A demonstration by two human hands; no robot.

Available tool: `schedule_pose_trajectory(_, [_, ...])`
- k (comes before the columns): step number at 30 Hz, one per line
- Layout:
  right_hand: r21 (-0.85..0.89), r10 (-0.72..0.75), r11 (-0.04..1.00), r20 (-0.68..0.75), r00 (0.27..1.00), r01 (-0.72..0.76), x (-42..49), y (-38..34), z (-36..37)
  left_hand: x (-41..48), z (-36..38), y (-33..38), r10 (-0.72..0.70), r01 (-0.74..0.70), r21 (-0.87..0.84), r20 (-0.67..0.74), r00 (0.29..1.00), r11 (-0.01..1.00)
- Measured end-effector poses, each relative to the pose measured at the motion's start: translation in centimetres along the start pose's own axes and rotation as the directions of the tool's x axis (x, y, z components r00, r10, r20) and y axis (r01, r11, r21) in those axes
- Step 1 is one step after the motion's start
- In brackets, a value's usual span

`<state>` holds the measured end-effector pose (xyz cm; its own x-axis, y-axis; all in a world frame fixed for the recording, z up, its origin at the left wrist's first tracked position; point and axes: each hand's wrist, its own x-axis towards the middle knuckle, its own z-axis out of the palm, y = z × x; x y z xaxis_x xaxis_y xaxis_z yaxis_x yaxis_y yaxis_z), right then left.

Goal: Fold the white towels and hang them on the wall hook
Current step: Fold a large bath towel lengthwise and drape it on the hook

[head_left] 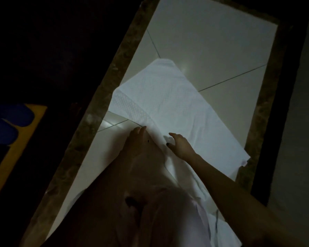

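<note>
Underfoot, a pale tiled floor [212,41] fills most of the dim view, crossed by thin dark grout lines [232,78]. A mottled brown stone border [103,90] frames it on the left and right, and beyond that border the room falls into near-black shadow. At the far left a yellow and blue shape [16,125] lies in the dark; what it is cannot be told.

The white towel [168,104] lies spread flat on the tiles, slanting from the middle of the floor down to the right border, with a woven band [132,107] running along its left edge. More white cloth runs on toward the person beneath the right forearm. A pinkish garment [177,220] shows at the bottom.

The left hand [136,139] rests at the towel's near left corner, fingers straight and together, tips touching the cloth. Just beside it, the right hand [181,146] has its thumb spread and its fingers curled, pinching a small bunch of the towel.
</note>
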<state>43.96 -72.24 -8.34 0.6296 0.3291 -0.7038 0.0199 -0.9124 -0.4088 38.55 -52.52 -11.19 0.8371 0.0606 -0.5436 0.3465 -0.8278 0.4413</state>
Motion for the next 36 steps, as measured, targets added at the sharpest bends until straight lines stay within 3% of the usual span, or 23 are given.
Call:
schedule_pose_trajectory(3, [-0.041, -0.051, 0.998, -0.074, 0.996, 0.048, 5.3, 1.2, 3.6, 4.5, 3.6, -2.3, -0.062, 0.062, -0.046, -0.007, 0.998, 0.997])
schedule_pose_trajectory(5, [-0.061, -0.099, 0.994, -0.169, 0.981, 0.090, 8.6, 1.5, 5.2, 7.6, 4.8, -4.1, -0.026, 0.029, 0.047, -0.068, 0.997, 0.998])
schedule_pose_trajectory(7, [-0.047, -0.139, 0.990, -0.236, 0.962, 0.131, 11.9, 1.5, 6.2, 10.4, 4.5, -5.4, 0.191, -0.146, 0.212, -0.210, 0.959, 0.966])
schedule_pose_trajectory(10, [-0.041, -0.191, 0.982, -0.243, 0.951, 0.186, 16.0, 1.6, 7.7, 13.7, 4.7, -8.2, 0.467, -0.376, 0.309, -0.315, 0.826, 0.874])
schedule_pose_trajectory(12, [0.032, -0.181, 0.980, -0.278, 0.943, 0.198, 17.4, 1.5, 8.6, 14.5, 4.0, -9.9, 0.487, -0.402, 0.310, -0.277, 0.828, 0.861])
schedule_pose_trajectory(14, [0.180, -0.132, 0.965, -0.292, 0.947, 0.190, 17.5, 0.9, 8.9, 14.6, 4.2, -10.6, 0.431, -0.345, 0.288, -0.327, 0.841, 0.893])
schedule_pose_trajectory(15, [0.231, -0.115, 0.955, -0.294, 0.949, 0.187, 17.1, 0.4, 8.6, 14.3, 4.4, -9.4, 0.356, -0.287, 0.251, -0.298, 0.886, 0.924])
schedule_pose_trajectory(16, [0.269, -0.110, 0.943, -0.302, 0.947, 0.195, 16.3, -0.1, 8.0, 14.6, 4.0, -8.1, 0.232, -0.193, 0.222, -0.165, 0.958, 0.956])
schedule_pose_trajectory(17, [0.302, -0.113, 0.929, -0.315, 0.942, 0.213, 15.3, -0.7, 7.2, 13.1, 2.1, -7.8, 0.020, -0.020, -0.005, 0.102, 0.995, 1.000])
schedule_pose_trajectory(18, [0.328, -0.121, 0.916, -0.324, 0.938, 0.232, 14.2, -1.4, 6.0, 12.6, 1.1, -8.3, -0.261, 0.242, -0.184, -0.085, 0.962, 0.953])
schedule_pose_trajectory(19, [0.348, -0.132, 0.905, -0.322, 0.938, 0.246, 12.9, -2.1, 4.6, 11.6, -0.8, -7.6, -0.363, 0.332, -0.307, -0.047, 0.931, 0.892])
schedule_pose_trajectory(20, [0.367, -0.139, 0.896, -0.308, 0.941, 0.252, 11.6, -2.9, 3.1, 9.9, -3.1, -7.9, -0.294, 0.292, -0.239, 0.028, 0.955, 0.926])
schedule_pose_trajectory(21, [0.391, -0.139, 0.886, -0.285, 0.948, 0.248, 10.2, -3.8, 1.3, 9.5, -4.4, -6.4, -0.128, 0.145, -0.221, 0.088, 0.988, 0.964])
schedule_pose_trajectory(22, [0.419, -0.136, 0.876, -0.261, 0.956, 0.239, 8.6, -4.7, -0.6, 8.5, -7.2, -5.6, 0.034, -0.026, -0.251, 0.026, 0.999, 0.968])
schedule_pose_trajectory(24, [0.485, -0.118, 0.846, -0.232, 0.965, 0.220, 5.4, -6.4, -4.7, 5.2, -12.5, -3.6, 0.143, -0.137, -0.347, -0.011, 0.990, 0.928])
schedule_pose_trajectory(29, [0.542, -0.088, 0.818, -0.218, 0.972, 0.195, -4.3, -10.6, -14.5, -1.9, -21.2, 2.7, 0.182, -0.191, -0.600, -0.076, 0.980, 0.777])
schedule_pose_trajectory(33, [0.504, -0.171, 0.818, -0.249, 0.953, 0.278, -12.9, -16.4, -20.6, -8.7, -27.2, 9.6, 0.194, -0.225, -0.676, -0.123, 0.973, 0.702])
schedule_pose_trajectory(36, [0.476, -0.212, 0.816, -0.279, 0.937, 0.327, -19.6, -20.9, -25.0, -13.7, -32.1, 14.2, 0.208, -0.235, -0.772, -0.136, 0.969, 0.591])
